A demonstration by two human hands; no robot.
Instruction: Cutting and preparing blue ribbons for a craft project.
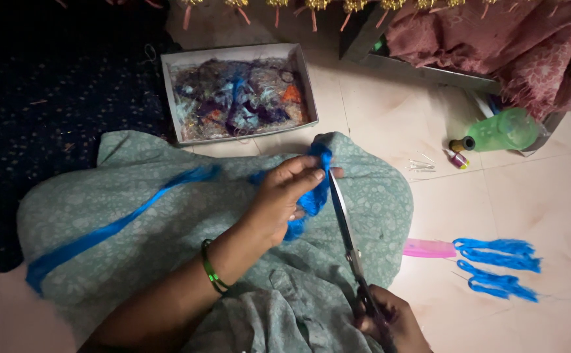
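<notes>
left hand (pixel 284 196): fingers curled tight around a fluffy bunch of blue thread (pixel 311 189), held over the pale green printed cloth (pixel 168 222)
right hand (pixel 390 320): fingers through the handles of long steel scissors (pixel 346 225), blades shut or nearly so, tips at the bunch
floor: smooth tile, cut blue thread bundles (pixel 498 265) beside a flat pink comb (pixel 428 248)

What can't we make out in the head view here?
- Right hand: cut off by the bottom edge; grip on the scissors handles partly hidden.
- Blue thread bundle: mostly covered by the left hand.
- Scissor tips: hidden behind the bundle.
- Box contents: tangled scraps, too blurred to tell apart.
</notes>
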